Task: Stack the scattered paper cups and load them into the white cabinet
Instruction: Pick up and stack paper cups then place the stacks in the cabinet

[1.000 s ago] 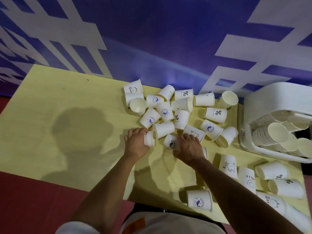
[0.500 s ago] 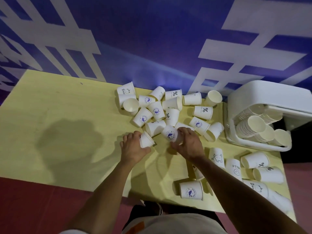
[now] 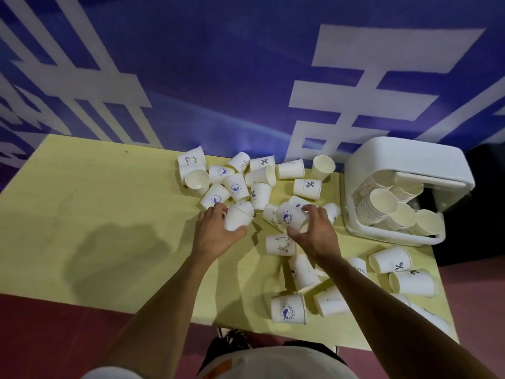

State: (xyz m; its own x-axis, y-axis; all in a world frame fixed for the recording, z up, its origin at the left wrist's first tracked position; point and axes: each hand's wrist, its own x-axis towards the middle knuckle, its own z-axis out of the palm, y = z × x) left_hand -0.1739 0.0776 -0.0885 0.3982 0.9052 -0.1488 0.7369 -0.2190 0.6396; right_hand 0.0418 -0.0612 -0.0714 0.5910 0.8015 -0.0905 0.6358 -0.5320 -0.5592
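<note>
Gripping a plain paper cup (image 3: 237,220) at frame centre, the left hand (image 3: 216,236) lies near the right hand (image 3: 318,236), which clasps a blue-logo cup (image 3: 288,216). Loose cups (image 3: 235,187) litter the yellow table (image 3: 95,201); the white cabinet (image 3: 404,157), at right, holds stacked cups (image 3: 379,203).

Paper cups (image 3: 307,189): matt white paper with printed blue logos. Surface (image 3: 109,203): smooth matt yellow laminate. White cabinet (image 3: 410,162) at the right edge: smooth, slightly glossy plastic.
</note>
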